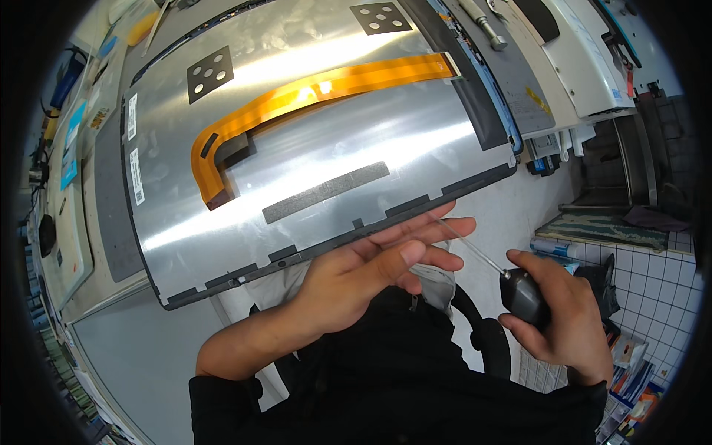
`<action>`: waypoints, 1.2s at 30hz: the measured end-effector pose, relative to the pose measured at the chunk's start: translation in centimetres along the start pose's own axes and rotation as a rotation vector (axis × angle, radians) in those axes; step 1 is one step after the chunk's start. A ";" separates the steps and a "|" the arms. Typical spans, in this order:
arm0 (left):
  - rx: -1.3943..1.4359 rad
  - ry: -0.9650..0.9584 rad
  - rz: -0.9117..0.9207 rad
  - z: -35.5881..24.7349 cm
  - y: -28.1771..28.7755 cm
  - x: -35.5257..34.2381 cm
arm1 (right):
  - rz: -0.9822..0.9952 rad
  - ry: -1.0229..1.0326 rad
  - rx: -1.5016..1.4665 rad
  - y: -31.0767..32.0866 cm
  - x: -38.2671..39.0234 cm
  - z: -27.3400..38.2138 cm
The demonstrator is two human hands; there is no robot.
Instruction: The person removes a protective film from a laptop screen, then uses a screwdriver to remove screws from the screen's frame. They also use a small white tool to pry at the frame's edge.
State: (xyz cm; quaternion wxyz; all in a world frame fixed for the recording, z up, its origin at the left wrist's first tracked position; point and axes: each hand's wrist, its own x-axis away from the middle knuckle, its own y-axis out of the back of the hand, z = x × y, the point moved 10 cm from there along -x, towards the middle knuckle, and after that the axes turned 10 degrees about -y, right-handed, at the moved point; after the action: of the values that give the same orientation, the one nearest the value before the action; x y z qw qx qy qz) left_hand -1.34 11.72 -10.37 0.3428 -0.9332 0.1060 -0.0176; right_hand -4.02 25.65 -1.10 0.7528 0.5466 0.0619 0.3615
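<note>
A large silver metal-backed panel [356, 141] with dark edging overhangs the near side of a grey mat [111, 215]. An orange ribbon cable [319, 90] bends across it, among black pads and a grey strip [325, 192]. Below the near edge, my left hand [371, 267] is open, palm partly up and fingers loosely spread, the fingertips close to that edge. My right hand [564, 315] grips a dark-handled tool [525, 297] at the lower right. Its thin metal shaft slants up to the fingers of my left hand; whether the tip touches them I cannot tell.
A silver cylindrical tool [482, 22] lies at the back right beside a white casing [586, 63]. A chair frame [630, 170] and a wire grid [653, 297] stand at the right. Small items line the bench's left end. A black armrest [489, 341] is near my lap.
</note>
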 end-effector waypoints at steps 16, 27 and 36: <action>0.006 -0.001 -0.004 -0.1 -0.1 0.0 | 0.086 -0.117 0.031 -0.5 0.0 -0.3; 0.007 -0.003 -0.004 -0.1 -0.2 0.1 | 0.039 0.001 0.025 -0.3 -0.1 0.4; 0.007 0.003 -0.005 -0.1 -0.1 0.0 | 0.033 0.000 0.038 -0.3 -0.1 0.4</action>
State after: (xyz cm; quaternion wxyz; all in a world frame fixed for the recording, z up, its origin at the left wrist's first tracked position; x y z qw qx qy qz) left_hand -1.36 11.72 -10.22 0.3459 -0.9323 0.1041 -0.0201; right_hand -3.75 25.18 -1.28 0.7362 0.5618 0.0597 0.3726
